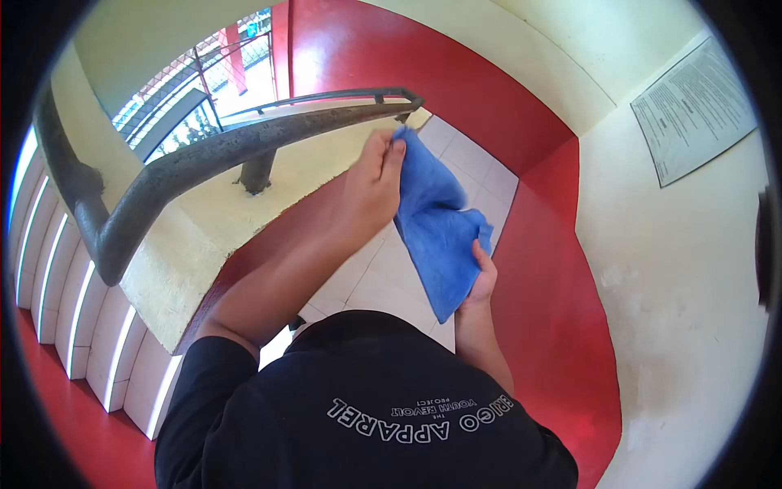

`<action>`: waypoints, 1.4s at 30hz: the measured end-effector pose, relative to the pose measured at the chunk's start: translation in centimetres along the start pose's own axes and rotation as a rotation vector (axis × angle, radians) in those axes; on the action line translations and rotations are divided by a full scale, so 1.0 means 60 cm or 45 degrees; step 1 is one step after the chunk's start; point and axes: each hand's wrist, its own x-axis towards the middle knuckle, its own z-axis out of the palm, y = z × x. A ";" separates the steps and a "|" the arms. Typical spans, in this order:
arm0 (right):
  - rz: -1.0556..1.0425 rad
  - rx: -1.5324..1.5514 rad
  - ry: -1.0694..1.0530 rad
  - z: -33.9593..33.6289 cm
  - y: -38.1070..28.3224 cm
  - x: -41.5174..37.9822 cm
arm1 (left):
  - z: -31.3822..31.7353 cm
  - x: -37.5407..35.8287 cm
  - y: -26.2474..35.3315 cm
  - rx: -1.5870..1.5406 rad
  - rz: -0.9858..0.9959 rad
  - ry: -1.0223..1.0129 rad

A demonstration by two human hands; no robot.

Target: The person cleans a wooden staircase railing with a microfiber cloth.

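A blue cloth (440, 232) hangs stretched between my two hands in front of my body. My left hand (376, 181) pinches its upper corner between thumb and fingers, close to the far end of the dark metal handrail (220, 155). Lower and to the right, my right hand (481, 277) grips the cloth's other edge, thumb on top and the fingers partly hidden behind. The cloth is folded and creased in the middle, and one corner points down toward my chest.
The handrail runs along a low cream wall (195, 236) on the left. Beyond it, stairs (90, 301) with white risers go along the left side. White floor tiles (366, 269) lie below. A printed notice (692, 110) is on the right wall, above red paint (554, 326).
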 end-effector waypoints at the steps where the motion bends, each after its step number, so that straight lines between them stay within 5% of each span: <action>1: 0.067 -0.050 0.013 -0.019 -0.005 0.000 | -0.001 0.017 0.017 -0.120 -0.046 0.049; 5: 0.061 -0.126 0.104 -0.054 0.005 -0.005 | 0.002 0.068 0.041 -0.552 -0.269 0.057; 9: 0.070 -0.146 0.133 -0.048 0.009 0.001 | -0.020 0.098 0.057 -0.339 -0.686 -0.119; 12: 0.053 -0.212 0.201 -0.027 0.008 0.033 | -0.052 0.138 0.064 0.196 -0.558 -0.249; 15: 0.007 -0.281 0.086 0.025 -0.010 0.102 | -0.109 0.216 0.070 0.740 -0.118 -0.225; 17: -0.121 -0.322 -0.027 0.091 -0.025 0.154 | -0.147 0.278 0.102 0.760 0.013 -0.136; 19: -0.273 -0.316 -0.134 0.166 -0.038 0.199 | -0.200 0.356 0.090 0.624 0.470 0.065; 22: -0.303 -0.241 -0.180 0.244 -0.024 0.248 | -0.259 0.361 0.211 0.753 -0.144 -0.091; 25: -0.241 -0.195 -0.088 0.227 0.063 0.311 | -0.351 0.398 0.152 1.400 0.046 -0.210; 27: -0.028 -0.266 0.032 0.182 0.143 0.322 | -0.394 0.394 0.105 1.897 -0.117 -0.524; 29: 0.241 -0.333 0.254 0.125 0.219 0.308 | -0.431 0.357 0.081 2.075 -0.580 -0.999; 31: 0.404 -0.376 0.365 0.106 0.261 0.283 | -0.445 0.306 0.080 2.546 -0.241 -1.097; 34: 0.489 -0.426 0.298 0.119 0.270 0.253 | -0.415 0.315 0.074 2.216 -0.208 -1.198; 37: 0.328 -0.872 0.424 0.130 0.265 0.264 | -0.357 0.299 0.075 1.883 -0.233 -1.314; 42: -0.938 -1.500 -0.166 0.141 0.274 0.323 | -0.328 0.261 0.012 1.586 -0.636 -1.631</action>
